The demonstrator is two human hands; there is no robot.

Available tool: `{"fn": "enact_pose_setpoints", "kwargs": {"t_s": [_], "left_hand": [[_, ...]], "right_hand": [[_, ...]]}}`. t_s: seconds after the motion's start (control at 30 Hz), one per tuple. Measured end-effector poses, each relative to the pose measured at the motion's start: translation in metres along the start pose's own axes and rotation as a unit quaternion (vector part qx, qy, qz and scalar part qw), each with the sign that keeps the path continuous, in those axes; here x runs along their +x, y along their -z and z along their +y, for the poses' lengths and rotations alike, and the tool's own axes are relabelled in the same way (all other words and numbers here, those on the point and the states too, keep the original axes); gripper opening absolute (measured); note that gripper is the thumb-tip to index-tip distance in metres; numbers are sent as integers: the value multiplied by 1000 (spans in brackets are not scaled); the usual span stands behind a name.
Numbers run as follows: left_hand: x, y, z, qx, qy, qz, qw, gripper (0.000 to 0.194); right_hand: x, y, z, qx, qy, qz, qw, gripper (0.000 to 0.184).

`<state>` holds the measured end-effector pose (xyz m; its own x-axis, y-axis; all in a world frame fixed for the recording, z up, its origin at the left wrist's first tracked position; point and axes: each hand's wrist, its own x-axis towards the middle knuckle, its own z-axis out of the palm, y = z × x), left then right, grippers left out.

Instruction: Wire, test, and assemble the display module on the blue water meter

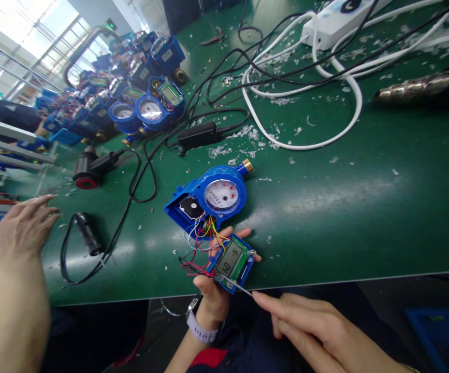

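A blue-framed circuit board with an LCD [230, 259] lies in my left hand [214, 292], the fingers curling up from beneath it and the thumb at its near left edge. Red, yellow and blue wires [199, 243] run from the board to an opened blue water meter [224, 197]. The meter rests on the bench, its round dial facing up and its side housing uncovered. Between the fingers of my right hand [317, 326] is a slim metal tool [243, 289], its tip touching the board's lower edge; its handle is hidden in the hand.
Another person's hand [24, 228] reaches in at the left. Several blue meters [150, 109] crowd the back left. A black barrel tool [88, 235], a hand tool with a red ring [88, 176], a heat gun nozzle [414, 88], cables and a power strip [336, 23] lie on the green bench [348, 217].
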<state>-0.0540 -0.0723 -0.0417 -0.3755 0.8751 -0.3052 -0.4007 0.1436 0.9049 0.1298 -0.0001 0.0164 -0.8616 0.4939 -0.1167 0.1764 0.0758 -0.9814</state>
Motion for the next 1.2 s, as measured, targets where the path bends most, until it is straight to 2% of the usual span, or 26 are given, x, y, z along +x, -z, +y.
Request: {"fn": "enact_pose_setpoints", "kwargs": {"t_s": [0.13,0.23,0.33,0.43,0.53,0.67,0.9,1.1,1.2], "left_hand": [[3,-4,6,-48,-19,-32,998,89],[4,-9,6,-29,-24,8,999,84],[3,-15,4,-19,-41,64,997,87],[2,-19,2,-13,-61,94,994,90],[2,-22,2,-8,-68,109,992,87],[1,-21,2,-12,-64,108,992,86],[3,-16,-1,-9,-57,96,994,90],[4,-16,4,24,-67,95,993,89],[5,-16,6,23,-71,98,992,90]], "right_hand": [[-2,-3,0,-72,40,-2,997,47],[-1,-5,1,-92,35,-15,995,50],[4,-7,-1,-35,0,-42,998,50],[6,-11,-1,7,-12,-50,999,51],[2,-16,2,-32,3,-41,999,53],[-3,-18,6,-92,15,-24,995,57],[5,-10,-5,8,-20,-33,999,49],[3,-14,1,-18,0,-46,999,53],[3,-14,2,6,-15,-44,999,48]]}}
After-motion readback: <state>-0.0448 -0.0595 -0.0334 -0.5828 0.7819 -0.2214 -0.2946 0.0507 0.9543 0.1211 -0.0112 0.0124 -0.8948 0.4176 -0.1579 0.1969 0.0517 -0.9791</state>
